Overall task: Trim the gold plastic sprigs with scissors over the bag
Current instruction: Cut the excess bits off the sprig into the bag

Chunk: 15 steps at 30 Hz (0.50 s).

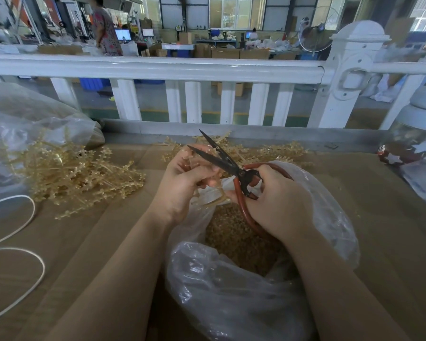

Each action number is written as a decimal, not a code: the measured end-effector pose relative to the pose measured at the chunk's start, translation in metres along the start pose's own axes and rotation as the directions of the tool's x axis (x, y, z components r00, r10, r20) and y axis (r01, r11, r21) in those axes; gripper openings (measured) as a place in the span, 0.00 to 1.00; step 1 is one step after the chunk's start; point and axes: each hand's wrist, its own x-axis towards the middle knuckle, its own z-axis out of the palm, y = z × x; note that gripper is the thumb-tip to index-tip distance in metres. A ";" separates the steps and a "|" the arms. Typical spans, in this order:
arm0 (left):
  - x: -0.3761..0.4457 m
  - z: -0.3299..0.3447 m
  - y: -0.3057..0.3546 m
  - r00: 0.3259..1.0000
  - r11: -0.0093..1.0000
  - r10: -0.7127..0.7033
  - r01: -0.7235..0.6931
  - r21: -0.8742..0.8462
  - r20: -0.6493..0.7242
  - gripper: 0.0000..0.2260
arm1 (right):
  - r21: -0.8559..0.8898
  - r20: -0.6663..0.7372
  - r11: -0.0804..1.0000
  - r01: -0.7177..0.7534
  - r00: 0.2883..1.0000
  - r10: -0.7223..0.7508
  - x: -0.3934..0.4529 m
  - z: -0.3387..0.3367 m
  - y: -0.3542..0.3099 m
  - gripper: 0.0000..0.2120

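Scissors with black blades and red looped handles (234,168) sit in your right hand (278,205), your fingers curled through and round the handles; the two blades stand parted in a narrow V, tips pointing up and away from you. Your left hand (182,183) grips one gold plastic sprig (208,196), fingers curled round it, with the lower blade just at your fingertips. Both hands hang over the open mouth of one clear plastic bag (231,291), which holds a heap of gold trimmings (234,237); how many pieces, you cannot tell.

Two loose piles of gold sprigs lie on the brown cardboard-covered table (379,230): a larger one (76,175) to your left, a thinner one (276,153) beyond your hands, against the table's far edge. A second clear bag (22,119) bulges at far left, touching the larger pile. One white cord (17,242) loops across the near left of the table. A white railing (158,67) runs behind.
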 end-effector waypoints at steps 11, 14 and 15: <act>-0.002 0.002 -0.001 0.999 1.000 0.026 -0.026 0.010 -0.027 0.06 | 0.028 -0.051 0.999 0.020 0.999 -0.018 -0.003 -0.002 -0.002 0.31; -0.002 0.001 -0.001 0.998 0.997 0.057 -0.055 0.047 -0.026 0.05 | 0.018 -0.035 0.999 0.049 0.998 -0.048 -0.003 0.000 0.000 0.24; -0.002 0.001 -0.001 0.998 0.997 0.060 -0.059 0.047 -0.021 0.05 | 0.014 -0.034 0.998 0.054 0.998 -0.054 -0.003 0.001 0.001 0.23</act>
